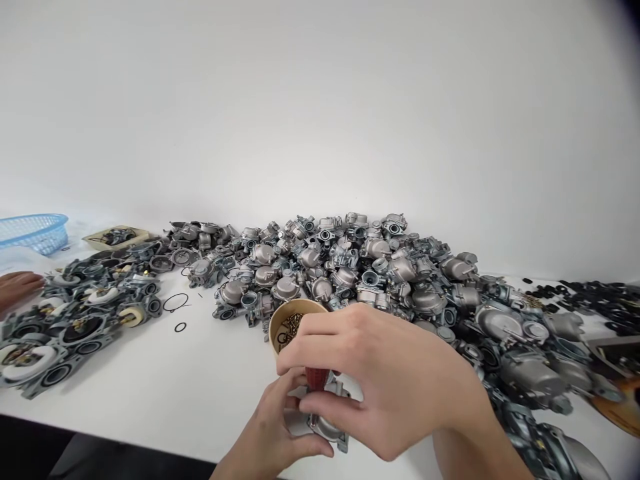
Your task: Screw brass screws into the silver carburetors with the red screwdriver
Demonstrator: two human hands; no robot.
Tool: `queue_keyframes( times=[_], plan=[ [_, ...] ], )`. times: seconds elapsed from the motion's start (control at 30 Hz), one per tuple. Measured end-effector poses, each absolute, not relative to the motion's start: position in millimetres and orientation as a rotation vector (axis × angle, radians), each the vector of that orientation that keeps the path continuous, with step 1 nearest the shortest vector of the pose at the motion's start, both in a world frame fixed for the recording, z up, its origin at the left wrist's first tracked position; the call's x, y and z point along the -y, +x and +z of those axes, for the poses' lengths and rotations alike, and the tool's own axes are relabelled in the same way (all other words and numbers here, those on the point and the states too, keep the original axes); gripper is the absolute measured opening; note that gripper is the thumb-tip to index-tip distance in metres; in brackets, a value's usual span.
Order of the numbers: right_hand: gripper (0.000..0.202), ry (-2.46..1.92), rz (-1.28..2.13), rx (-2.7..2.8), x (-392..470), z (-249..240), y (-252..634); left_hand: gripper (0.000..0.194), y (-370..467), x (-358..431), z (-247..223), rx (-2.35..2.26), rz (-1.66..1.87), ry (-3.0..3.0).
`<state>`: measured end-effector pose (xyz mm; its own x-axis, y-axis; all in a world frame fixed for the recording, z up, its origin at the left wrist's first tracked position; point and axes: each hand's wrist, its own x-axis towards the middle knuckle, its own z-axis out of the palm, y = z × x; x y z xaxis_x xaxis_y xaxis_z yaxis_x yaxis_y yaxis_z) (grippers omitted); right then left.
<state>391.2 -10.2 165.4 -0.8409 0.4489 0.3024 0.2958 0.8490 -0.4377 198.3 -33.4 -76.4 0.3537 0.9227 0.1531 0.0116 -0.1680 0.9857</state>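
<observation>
My right hand point(370, 373) is wrapped round the red handle of a screwdriver point(317, 379), held upright over a grey metal carburetor point(330, 430). My left hand point(277, 427) grips that carburetor from the left side, near the table's front edge. The screwdriver's tip is down at the carburetor's near left part. Just beyond my hands stands a round cardboard tub point(280, 320) with small brass-coloured screws in it, partly hidden by my right hand.
A large heap of carburetors point(345, 267) spans the middle and right. Open carburetor bodies point(85, 320) lie at left, near another person's hand point(20, 290). A blue basket point(35, 233), a yellowish tray point(115, 239), rubber rings point(180, 327) and black parts point(600, 303) also show.
</observation>
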Motion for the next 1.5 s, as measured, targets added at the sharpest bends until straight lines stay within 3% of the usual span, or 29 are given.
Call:
queue_keyframes(
  times=[0.17,0.27,0.37,0.53,0.67,0.77,0.87,1.0,1.17,1.33,1.4,1.5],
  plan=[
    [0.047,-0.396,0.603,2.642,10.3,166.2,393.7,0.074,198.6,32.3,-81.0,-0.843,0.997,1.549],
    [0.035,-0.427,0.562,2.644,9.9,164.8,392.9,0.075,197.7,33.3,-76.3,-0.860,1.004,1.547],
    [0.008,-0.578,0.530,2.650,9.9,164.7,390.3,0.078,194.2,35.5,-76.5,-0.954,0.993,1.544],
    [0.005,-0.670,0.497,2.663,10.9,167.0,389.4,0.081,192.9,36.0,-84.9,-1.011,1.001,1.556],
    [0.031,-0.426,0.587,2.621,9.8,165.4,392.0,0.071,197.6,33.4,-81.0,-0.939,0.990,1.607],
    [0.029,-0.392,0.553,2.633,8.5,163.3,392.1,0.057,199.3,33.0,-73.2,-0.827,0.997,1.586],
    [0.006,-0.550,0.499,2.651,8.8,163.4,390.4,0.071,198.4,34.3,-68.0,-0.852,1.034,1.564],
    [0.006,-0.625,0.490,2.664,9.3,165.9,389.7,0.087,197.2,34.8,-70.4,-0.923,0.985,1.573],
    [0.032,-0.361,0.579,2.643,6.8,162.1,390.8,0.075,198.5,33.9,-71.6,-0.907,1.009,1.628],
    [0.003,-0.519,0.527,2.621,7.4,158.4,389.5,0.070,200.4,33.8,-55.5,-0.813,0.995,1.556],
    [0.015,-0.582,0.519,2.631,7.9,159.5,389.1,0.071,200.3,33.6,-54.7,-0.812,0.995,1.539],
    [0.006,-0.538,0.528,2.599,7.6,161.3,389.7,0.070,198.8,33.3,-64.6,-0.893,0.991,1.597]
  ],
)
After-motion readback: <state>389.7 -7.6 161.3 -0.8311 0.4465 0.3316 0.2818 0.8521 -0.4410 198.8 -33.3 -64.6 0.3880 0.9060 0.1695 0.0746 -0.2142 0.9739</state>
